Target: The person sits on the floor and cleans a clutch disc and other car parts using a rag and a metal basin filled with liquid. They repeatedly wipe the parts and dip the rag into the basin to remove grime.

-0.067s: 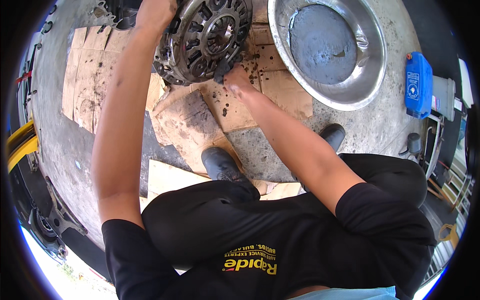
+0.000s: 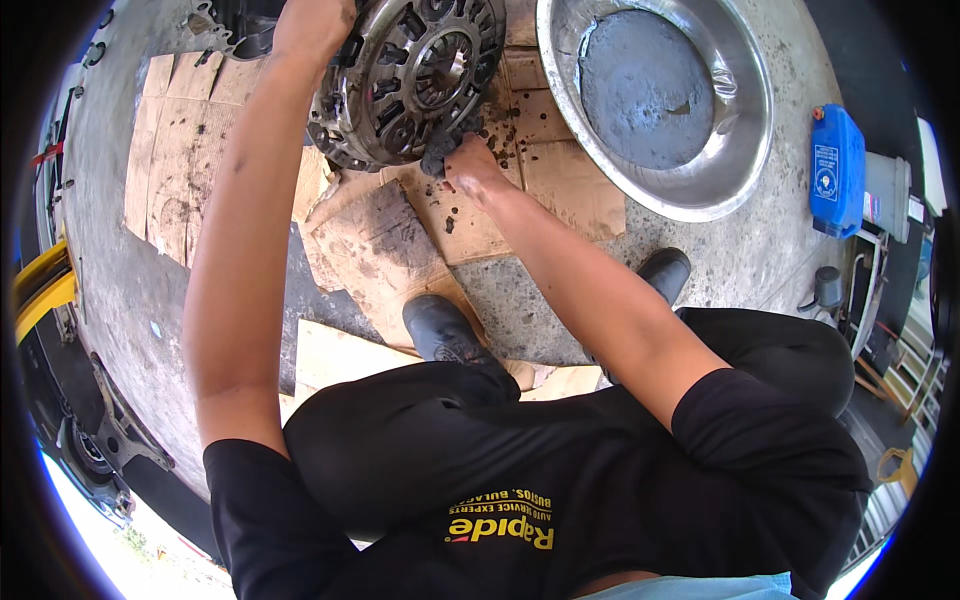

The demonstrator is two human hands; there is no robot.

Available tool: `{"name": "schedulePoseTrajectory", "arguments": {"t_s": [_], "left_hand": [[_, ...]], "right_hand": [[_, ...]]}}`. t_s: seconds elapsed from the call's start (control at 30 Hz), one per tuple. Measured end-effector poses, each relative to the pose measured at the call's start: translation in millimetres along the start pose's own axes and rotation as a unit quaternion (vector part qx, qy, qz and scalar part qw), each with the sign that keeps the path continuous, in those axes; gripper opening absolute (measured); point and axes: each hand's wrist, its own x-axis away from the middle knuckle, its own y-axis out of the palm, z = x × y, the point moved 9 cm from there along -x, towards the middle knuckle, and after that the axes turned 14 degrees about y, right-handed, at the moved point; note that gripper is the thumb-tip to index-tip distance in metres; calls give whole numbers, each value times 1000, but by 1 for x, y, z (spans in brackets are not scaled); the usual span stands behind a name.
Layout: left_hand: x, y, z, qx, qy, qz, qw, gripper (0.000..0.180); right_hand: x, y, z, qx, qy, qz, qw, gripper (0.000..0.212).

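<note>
Shifted slightly: my right hand (image 2: 471, 163), clenched on dark rag (image 2: 438, 154) at clutch cover (image 2: 408, 78)'s lower rim; left hand (image 2: 314, 27) (closure unclear) at its upper left, presumably steadying.

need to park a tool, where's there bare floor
Bare concrete lies between the steel basin, right boot and blue container; another patch lies between the left cardboard and yellow part. It is crowded around the clutch-like disc: left hand, right hand and dark rag are there.
</note>
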Motion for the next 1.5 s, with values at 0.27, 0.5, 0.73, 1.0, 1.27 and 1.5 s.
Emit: {"name": "schedulePoseTrajectory", "arguments": {"t_s": [0.27,0.5,0.73,1.0,1.27,1.5], "left_hand": [[-9,7,17,-116,265,-42,956,31],[12,21,-14,290,-204,-25,935,32],[18,39,27,529,-210,-19,822,59],[28,28,36,493,-226,-10,840,54],[24,36,49,505,-203,-18,839,55],[11,33,50,476,-129,71,867,58]], "right_hand": [[86,27,-31,-279,40,-162,946,26],[178,-14,-162,-236,-128,-144,952,53],[218,-132,-264,58,-482,392,781,38],[235,-3,-196,171,-599,340,705,29],[187,-112,-273,273,-496,384,729,29],[212,-88,-261,240,-451,428,745,18]]}}
